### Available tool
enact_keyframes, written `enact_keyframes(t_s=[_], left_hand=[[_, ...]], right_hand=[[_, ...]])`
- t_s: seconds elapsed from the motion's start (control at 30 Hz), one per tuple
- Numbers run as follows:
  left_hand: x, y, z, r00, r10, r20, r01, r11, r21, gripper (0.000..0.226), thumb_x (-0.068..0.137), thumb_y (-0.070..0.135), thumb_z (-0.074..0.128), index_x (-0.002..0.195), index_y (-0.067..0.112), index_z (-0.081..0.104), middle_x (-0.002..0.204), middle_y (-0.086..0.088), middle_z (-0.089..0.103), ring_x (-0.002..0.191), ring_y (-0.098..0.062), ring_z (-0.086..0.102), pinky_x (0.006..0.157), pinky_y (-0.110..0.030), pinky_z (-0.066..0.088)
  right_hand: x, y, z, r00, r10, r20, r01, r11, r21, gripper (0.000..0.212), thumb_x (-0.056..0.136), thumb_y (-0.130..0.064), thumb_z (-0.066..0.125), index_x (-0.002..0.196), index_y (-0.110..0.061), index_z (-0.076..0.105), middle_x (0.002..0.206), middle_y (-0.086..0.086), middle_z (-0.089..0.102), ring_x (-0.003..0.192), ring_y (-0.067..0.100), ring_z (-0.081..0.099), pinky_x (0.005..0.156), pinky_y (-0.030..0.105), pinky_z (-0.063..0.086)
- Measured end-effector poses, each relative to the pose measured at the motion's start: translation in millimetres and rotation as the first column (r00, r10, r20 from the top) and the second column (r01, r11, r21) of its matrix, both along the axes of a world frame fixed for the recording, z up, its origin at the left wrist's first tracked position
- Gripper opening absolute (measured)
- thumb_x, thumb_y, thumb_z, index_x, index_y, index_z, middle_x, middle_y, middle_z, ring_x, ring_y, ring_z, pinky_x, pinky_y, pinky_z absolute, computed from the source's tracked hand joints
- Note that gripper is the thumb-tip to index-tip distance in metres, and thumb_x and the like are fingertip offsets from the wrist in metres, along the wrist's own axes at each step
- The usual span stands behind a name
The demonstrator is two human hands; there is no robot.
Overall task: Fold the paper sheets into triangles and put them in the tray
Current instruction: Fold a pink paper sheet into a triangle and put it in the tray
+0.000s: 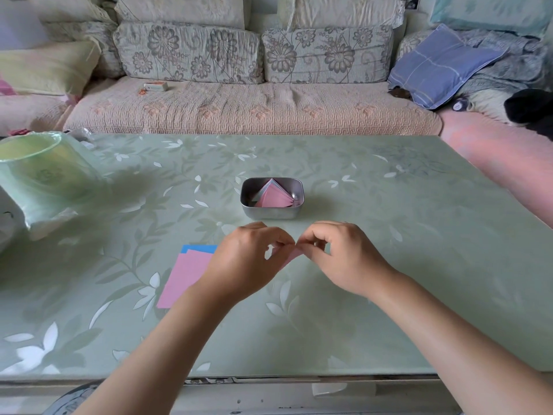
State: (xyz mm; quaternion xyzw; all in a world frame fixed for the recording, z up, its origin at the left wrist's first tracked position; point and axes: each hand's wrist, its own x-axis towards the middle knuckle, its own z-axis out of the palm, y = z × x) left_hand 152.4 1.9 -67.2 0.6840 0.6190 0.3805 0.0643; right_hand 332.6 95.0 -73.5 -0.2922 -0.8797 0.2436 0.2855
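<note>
A small metal tray (248, 202) stands at the table's middle with several folded pink and blue paper triangles (273, 196) in it. Just in front of the tray, my left hand (245, 259) and my right hand (338, 259) meet fingertip to fingertip, both pinching a pink paper sheet (291, 257) between them. Most of that sheet is hidden by my fingers. To the left, partly under my left wrist, lies a flat stack of paper sheets (185, 274), pink on top with a blue one showing at its far edge.
A green plastic bag with a roll inside (45, 178) sits at the table's left side. The table (389, 235) has a green floral cover. Behind it stands a sofa (254, 106) with cushions and a small box (155, 86).
</note>
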Motion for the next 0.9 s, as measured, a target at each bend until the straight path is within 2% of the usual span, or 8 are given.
enact_keyframes(t_s=[0.1, 0.23, 0.33, 0.5, 0.63, 0.77, 0.83, 0.9], left_hand=[[3.7, 1.3, 0.0, 1.000, -0.005, -0.029, 0.005, 1.000, 0.021, 0.010, 0.086, 0.028, 0.073, 0.081, 0.020, 0.075, 0.067, 0.008, 0.066, 0.069, -0.013, 0.063, 0.066, -0.038, 0.055], [-2.0, 3.1, 4.8, 0.999, -0.033, -0.019, 0.032, 0.998, -0.054, 0.019, 0.083, 0.039, 0.069, 0.081, 0.021, 0.075, 0.070, 0.009, 0.068, 0.069, -0.009, 0.064, 0.069, -0.035, 0.056], [-9.5, 5.5, 6.4, 0.999, -0.041, -0.004, 0.040, 0.993, -0.109, 0.001, 0.082, 0.025, 0.075, 0.081, 0.024, 0.075, 0.074, 0.011, 0.071, 0.072, -0.004, 0.066, 0.072, -0.026, 0.057], [-25.8, 3.9, 9.8, 0.999, 0.018, 0.032, -0.014, 0.989, -0.146, 0.009, 0.081, 0.016, 0.073, 0.081, 0.025, 0.076, 0.072, 0.016, 0.071, 0.070, 0.002, 0.066, 0.068, -0.008, 0.051], [-31.7, 2.5, 10.9, 0.998, 0.043, 0.041, -0.035, 0.983, -0.182, 0.011, 0.082, 0.017, 0.073, 0.081, 0.028, 0.076, 0.072, 0.017, 0.070, 0.067, 0.002, 0.067, 0.067, -0.011, 0.052], [-41.4, 1.8, 12.2, 0.992, 0.127, 0.011, -0.123, 0.975, -0.186, 0.013, 0.084, 0.022, 0.069, 0.079, 0.034, 0.072, 0.075, 0.017, 0.072, 0.068, 0.004, 0.067, 0.070, -0.025, 0.057], [-43.8, 2.1, 11.7, 0.979, 0.192, 0.068, -0.182, 0.973, -0.140, 0.016, 0.087, 0.023, 0.066, 0.079, 0.036, 0.070, 0.079, 0.021, 0.073, 0.068, 0.007, 0.067, 0.068, -0.019, 0.054], [-35.5, 2.9, 9.3, 0.962, 0.183, 0.204, -0.167, 0.982, -0.092, 0.014, 0.090, 0.024, 0.066, 0.085, 0.035, 0.072, 0.085, 0.025, 0.073, 0.072, 0.009, 0.067, 0.067, -0.009, 0.048]], right_hand=[[-0.9, -2.4, -1.7, 1.000, 0.013, 0.023, -0.014, 1.000, 0.019, 0.007, 0.089, -0.019, 0.072, 0.083, -0.021, 0.074, 0.075, -0.013, 0.065, 0.068, 0.015, 0.058, 0.067, 0.040, 0.050], [-0.6, -3.9, -1.5, 1.000, -0.011, -0.012, 0.011, 1.000, 0.000, 0.009, 0.088, -0.020, 0.073, 0.080, -0.024, 0.072, 0.074, -0.014, 0.065, 0.068, 0.016, 0.059, 0.066, 0.039, 0.050], [-1.2, -4.5, 0.4, 1.000, -0.013, -0.016, 0.013, 1.000, 0.001, 0.010, 0.088, -0.021, 0.072, 0.079, -0.025, 0.070, 0.075, -0.014, 0.066, 0.068, 0.014, 0.060, 0.066, 0.039, 0.051], [1.0, -0.3, 3.2, 0.998, -0.036, -0.046, 0.035, 0.999, -0.022, 0.011, 0.088, -0.018, 0.070, 0.079, -0.023, 0.069, 0.077, -0.017, 0.067, 0.069, 0.011, 0.061, 0.069, 0.037, 0.052], [-1.8, -2.3, 2.1, 0.999, -0.038, -0.039, 0.036, 0.999, -0.028, 0.010, 0.089, -0.021, 0.071, 0.079, -0.024, 0.069, 0.077, -0.016, 0.067, 0.071, 0.010, 0.061, 0.069, 0.037, 0.052], [0.1, -0.5, 1.8, 0.997, -0.061, -0.054, 0.059, 0.998, -0.034, 0.012, 0.089, -0.021, 0.069, 0.077, -0.023, 0.066, 0.075, -0.014, 0.066, 0.070, 0.012, 0.061, 0.069, 0.038, 0.052], [3.6, 3.4, 1.9, 0.993, -0.089, -0.079, 0.083, 0.994, -0.077, 0.014, 0.090, -0.019, 0.068, 0.077, -0.024, 0.065, 0.074, -0.012, 0.066, 0.068, 0.016, 0.061, 0.068, 0.038, 0.052], [4.9, 5.1, 0.4, 0.988, -0.105, -0.115, 0.090, 0.987, -0.133, 0.016, 0.090, -0.018, 0.067, 0.076, -0.026, 0.065, 0.072, -0.012, 0.065, 0.062, 0.017, 0.059, 0.063, 0.035, 0.050]])
